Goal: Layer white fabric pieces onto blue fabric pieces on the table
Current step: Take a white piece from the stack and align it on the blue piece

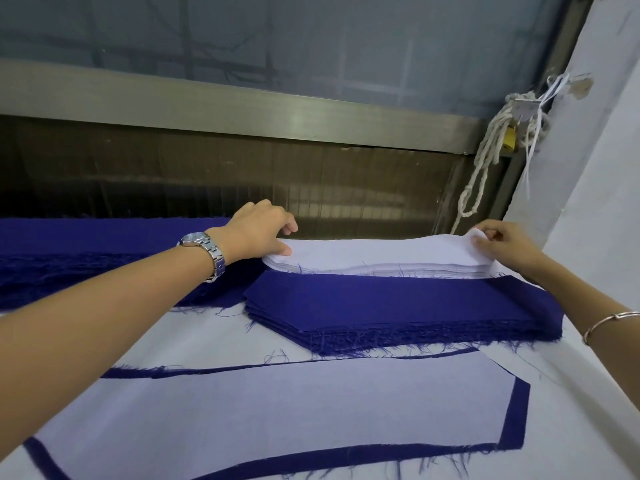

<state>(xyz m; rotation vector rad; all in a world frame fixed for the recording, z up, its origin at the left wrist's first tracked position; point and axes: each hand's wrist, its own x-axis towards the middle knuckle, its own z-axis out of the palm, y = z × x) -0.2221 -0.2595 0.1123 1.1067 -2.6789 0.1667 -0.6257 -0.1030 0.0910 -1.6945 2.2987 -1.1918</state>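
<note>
White cloth covered the table (214, 337), and behind it ran a metal rail (242, 109) under a dim window.

From the head camera we saw the white stack (381, 256) lying at the far side of the table, just behind and touching the blue stack (398, 306). Our left hand (258, 230) held the white stack's left end, the thumb lying on its near corner and the fingers curled down past its far edge. Our right hand (505, 245) pinched the stack's right corner between thumb and fingertips, and that corner stood raised above the layers below. Closer to us a single white piece (259, 414) lay flat on a blue piece (516, 417), whose rim showed around it. A larger blue pile (86, 258) sat to the left, partly behind the left forearm.

We could not tell how many white layers either hand held, since the left fingertips were hidden behind the stack and the right palm covered the corner's underside. The lower frame edge cut off the near pieces. A rope (485, 161) hung at the right wall.
</note>
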